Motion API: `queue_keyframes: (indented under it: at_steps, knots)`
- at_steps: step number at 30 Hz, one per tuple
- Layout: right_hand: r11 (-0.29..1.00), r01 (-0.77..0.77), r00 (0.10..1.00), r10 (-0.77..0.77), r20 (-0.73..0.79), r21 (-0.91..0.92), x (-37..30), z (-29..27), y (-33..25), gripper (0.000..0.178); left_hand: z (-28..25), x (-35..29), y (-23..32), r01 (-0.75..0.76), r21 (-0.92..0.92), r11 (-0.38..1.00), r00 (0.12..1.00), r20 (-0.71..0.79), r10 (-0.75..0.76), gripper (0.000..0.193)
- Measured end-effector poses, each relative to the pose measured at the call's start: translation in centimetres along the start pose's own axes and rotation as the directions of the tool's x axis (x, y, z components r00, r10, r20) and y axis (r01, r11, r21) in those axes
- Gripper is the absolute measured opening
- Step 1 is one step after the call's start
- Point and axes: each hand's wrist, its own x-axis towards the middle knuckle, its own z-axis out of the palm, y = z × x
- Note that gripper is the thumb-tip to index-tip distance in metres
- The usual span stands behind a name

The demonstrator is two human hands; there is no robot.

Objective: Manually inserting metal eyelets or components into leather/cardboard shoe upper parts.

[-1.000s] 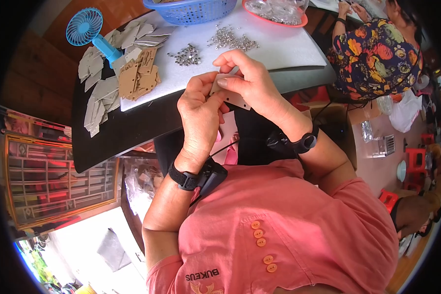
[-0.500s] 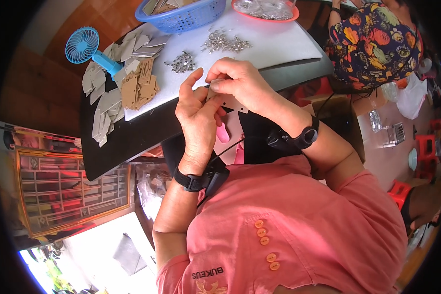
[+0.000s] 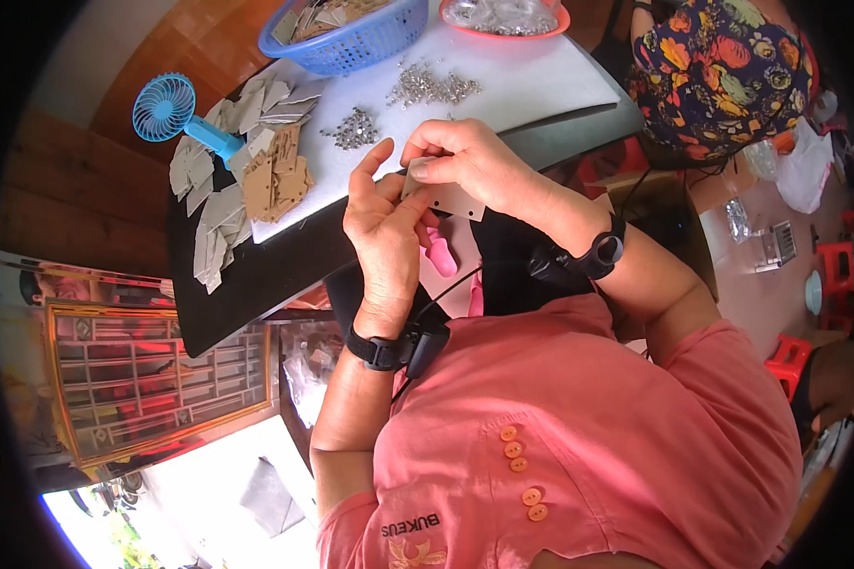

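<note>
A small pale card (image 3: pixel 457 202) with dark holes along its edge is held up between my two hands, in front of the table edge. My left hand (image 3: pixel 384 228) pinches the card's left side between thumb and fingers, its index finger raised. From above, my right hand (image 3: pixel 465 161) closes thumb and curled fingers at the card's upper left corner. Whether a tiny part sits between those fingertips is hidden. Beyond the hands, a heap of small round silvery studs (image 3: pixel 353 129) and a looser heap of small shiny metal pieces (image 3: pixel 432 85) lie on a white sheet (image 3: pixel 527 90).
Brown cards (image 3: pixel 277 178) and grey cards (image 3: pixel 220 232) pile up at the table's left, beside a blue handheld fan (image 3: pixel 166 109). A blue basket (image 3: pixel 351 43) of cards and a red tray (image 3: pixel 517 30) of clear bags stand behind. Another person in a floral top (image 3: pixel 726 81) is at upper right.
The view has shifted slightly, so the table and piles appear a little lower. Both hands keep nearly the same hold on the card, and more of its face shows.
</note>
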Motion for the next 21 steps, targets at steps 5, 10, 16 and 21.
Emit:
queue_keyframes:
  at_steps: [5, 10, 16, 21]
  knots:
    - [1.000, -0.015, 0.999, 0.014, -0.052, -0.010, -0.2, 0.8, -0.1, 0.011, -0.3, 0.1, -0.3, 0.007, -0.018, 1.000, 1.000, 0.003, -0.007, 0.052]
    - [0.990, -0.029, 0.995, 0.015, -0.100, -0.136, -0.3, 1.1, -0.5, 0.009, -0.2, -0.1, -0.5, -0.030, -0.013, 0.999, 1.000, 0.000, 0.030, 0.053]
    - [0.999, 0.021, 0.997, -0.019, -0.071, 0.031, -0.2, 0.9, -0.7, 0.004, -0.1, -0.2, -0.1, -0.004, -0.052, 0.999, 1.000, -0.015, 0.003, 0.052]
    - [0.925, 0.148, 0.979, -0.086, -0.186, 0.350, -0.1, 1.6, -1.8, 0.005, -0.2, -1.0, -0.2, -0.033, -0.123, 0.992, 0.992, -0.124, 0.018, 0.032]
